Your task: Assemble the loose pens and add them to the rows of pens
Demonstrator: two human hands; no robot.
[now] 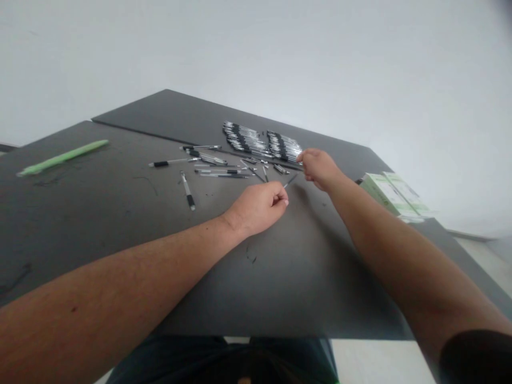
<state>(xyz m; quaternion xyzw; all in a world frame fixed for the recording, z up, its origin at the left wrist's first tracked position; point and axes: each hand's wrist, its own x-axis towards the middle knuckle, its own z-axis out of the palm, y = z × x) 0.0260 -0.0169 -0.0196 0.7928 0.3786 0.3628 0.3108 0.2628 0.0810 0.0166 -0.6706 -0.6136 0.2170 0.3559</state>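
Observation:
My left hand (264, 205) is closed near the middle of the dark table, its fingers curled together; a thin pen part (290, 180) sticks up beside its fingertips. My right hand (318, 168) is raised farther back and to the right, fingers bent, at the near edge of the right pen pile (285, 146); what it pinches, if anything, is too small to tell. A second pile of clear pens with black grips (245, 137) lies left of that one. Loose pen parts (224, 172) are scattered between the piles and my left hand.
Several pens lie apart on the left, one (187, 191) pointing towards me. A long green stick-like object (64, 157) rests at the far left of the table (100, 213). Green and white boxes (394, 193) stand at the right edge. A white wall rises behind.

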